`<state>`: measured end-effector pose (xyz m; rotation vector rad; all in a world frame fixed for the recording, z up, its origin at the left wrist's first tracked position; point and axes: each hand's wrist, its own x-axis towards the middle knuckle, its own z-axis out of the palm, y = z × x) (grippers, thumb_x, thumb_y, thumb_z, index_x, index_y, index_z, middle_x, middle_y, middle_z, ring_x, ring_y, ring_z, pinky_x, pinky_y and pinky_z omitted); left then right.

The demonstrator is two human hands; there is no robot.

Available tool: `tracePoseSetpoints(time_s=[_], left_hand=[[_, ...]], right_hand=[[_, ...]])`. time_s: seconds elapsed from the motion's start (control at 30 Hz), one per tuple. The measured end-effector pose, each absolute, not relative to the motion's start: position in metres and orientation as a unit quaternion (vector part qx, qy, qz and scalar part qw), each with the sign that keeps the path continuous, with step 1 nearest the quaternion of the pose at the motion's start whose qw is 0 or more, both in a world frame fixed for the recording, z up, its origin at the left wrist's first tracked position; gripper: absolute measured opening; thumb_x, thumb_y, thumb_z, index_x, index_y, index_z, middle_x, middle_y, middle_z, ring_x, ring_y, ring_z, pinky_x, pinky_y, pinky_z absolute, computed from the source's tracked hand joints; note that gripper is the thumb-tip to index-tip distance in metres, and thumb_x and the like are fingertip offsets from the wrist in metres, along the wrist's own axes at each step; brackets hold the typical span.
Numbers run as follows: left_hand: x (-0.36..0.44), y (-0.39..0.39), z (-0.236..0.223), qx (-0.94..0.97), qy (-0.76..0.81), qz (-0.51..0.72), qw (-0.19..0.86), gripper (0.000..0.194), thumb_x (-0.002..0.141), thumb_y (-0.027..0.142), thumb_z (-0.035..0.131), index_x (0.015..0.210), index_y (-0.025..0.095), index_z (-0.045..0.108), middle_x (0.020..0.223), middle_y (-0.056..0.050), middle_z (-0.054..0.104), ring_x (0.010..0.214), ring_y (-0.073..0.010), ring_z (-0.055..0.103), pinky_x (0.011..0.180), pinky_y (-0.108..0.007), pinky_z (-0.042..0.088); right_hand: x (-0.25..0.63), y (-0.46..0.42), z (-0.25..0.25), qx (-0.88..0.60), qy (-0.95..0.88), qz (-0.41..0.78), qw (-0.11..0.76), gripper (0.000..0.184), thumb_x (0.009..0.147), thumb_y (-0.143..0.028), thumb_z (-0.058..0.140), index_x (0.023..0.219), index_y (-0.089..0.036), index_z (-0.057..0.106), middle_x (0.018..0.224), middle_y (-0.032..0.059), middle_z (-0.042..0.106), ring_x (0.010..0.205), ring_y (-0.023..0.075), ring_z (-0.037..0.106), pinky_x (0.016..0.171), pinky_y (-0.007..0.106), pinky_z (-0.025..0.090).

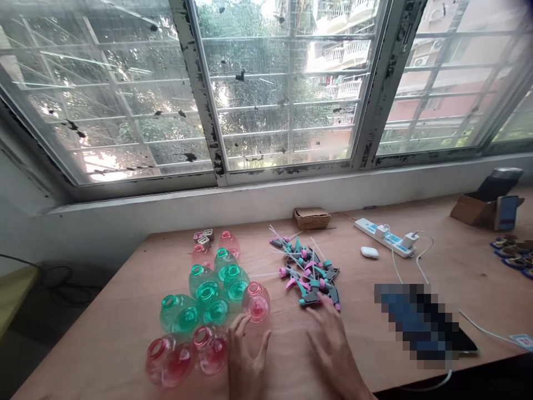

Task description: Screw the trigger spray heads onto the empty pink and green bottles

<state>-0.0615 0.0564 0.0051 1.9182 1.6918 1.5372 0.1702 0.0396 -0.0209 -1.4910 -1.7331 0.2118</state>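
Note:
My left hand [246, 355] is over the table with its thumb spread from the fingers. Its fingertips are near a pink see-through bottle [257, 303]; whether they touch cannot be told. My right hand [331, 336] has its fingers apart, the tips at the near edge of a pile of trigger spray heads [310, 272] in grey, pink and teal with thin white tubes. Left of my left hand stand several green bottles [212, 303], with red-pink bottles [210, 350] in front and paler pink ones [228, 244] behind.
Small grey-and-pink parts [203, 238] lie behind the bottles. A cardboard box [312, 218] stands near the wall. Rightward are a power strip [385, 238] with plugs and cables, a white case [370, 253], a blurred dark tablet-like device [458, 333] and an open box holding a dark object [474, 208].

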Motion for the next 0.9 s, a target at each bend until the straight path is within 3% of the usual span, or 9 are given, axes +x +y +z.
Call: tracePoseSetpoints(time_s=[0.1,0.2,0.27,0.4,0.67,0.9], left_hand=[[-0.048,0.063,0.006,0.642,0.566,0.516,0.040,0.068,0.089,0.037,0.064,0.146,0.021,0.030,0.150,-0.019,0.038,0.141,-0.0341,0.039,0.111,-0.057,0.038],[-0.041,0.070,0.000,0.623,0.598,0.487,0.134,0.089,0.091,0.041,0.060,0.155,0.017,0.003,0.160,-0.026,0.020,0.149,-0.0364,0.024,0.116,-0.059,0.030],[-0.041,0.073,-0.007,0.592,0.618,0.478,0.195,0.092,0.092,0.044,0.057,0.155,0.015,-0.003,0.159,-0.027,0.024,0.148,-0.0366,0.026,0.116,-0.059,0.031],[-0.047,0.077,-0.015,0.553,0.630,0.497,0.223,0.085,0.090,0.048,0.058,0.154,0.015,0.012,0.148,-0.024,0.044,0.139,-0.0347,0.044,0.112,-0.056,0.038],[-0.050,0.064,-0.004,0.617,0.605,0.453,0.221,0.063,0.086,0.046,0.064,0.138,0.018,0.045,0.138,-0.016,0.052,0.134,-0.0321,0.049,0.113,-0.052,0.039],[-0.047,0.039,-0.008,0.580,0.581,0.465,0.331,0.069,0.083,0.049,0.065,0.140,0.017,0.041,0.143,-0.018,0.053,0.135,-0.0326,0.049,0.115,-0.052,0.036]], right_hand=[[0.172,0.056,-0.015,-0.645,-0.588,0.010,0.488,0.047,0.100,-0.040,0.046,0.144,-0.024,0.045,0.161,0.0135,0.027,0.146,0.0371,0.028,0.113,0.061,0.033],[0.171,0.073,-0.018,-0.652,-0.610,-0.020,0.451,0.056,0.098,-0.044,0.051,0.149,-0.026,0.038,0.164,0.0139,0.018,0.147,0.0399,0.022,0.112,0.063,0.033],[0.168,0.078,-0.026,-0.648,-0.642,-0.027,0.409,0.059,0.098,-0.042,0.051,0.152,-0.028,0.033,0.166,0.0122,0.010,0.149,0.0404,0.018,0.111,0.064,0.032],[0.163,0.079,-0.041,-0.650,-0.671,-0.028,0.356,0.062,0.099,-0.038,0.047,0.156,-0.032,0.024,0.167,0.0089,0.006,0.149,0.0397,0.016,0.112,0.065,0.029],[0.171,0.082,-0.048,-0.706,-0.598,-0.036,0.378,0.066,0.097,-0.042,0.044,0.157,-0.022,0.023,0.162,0.0186,0.020,0.147,0.0438,0.019,0.110,0.071,0.022],[0.181,0.082,-0.049,-0.700,-0.579,0.020,0.417,0.045,0.099,-0.036,0.041,0.140,-0.022,0.054,0.144,0.0168,0.047,0.123,0.0363,0.050,0.099,0.052,0.043]])
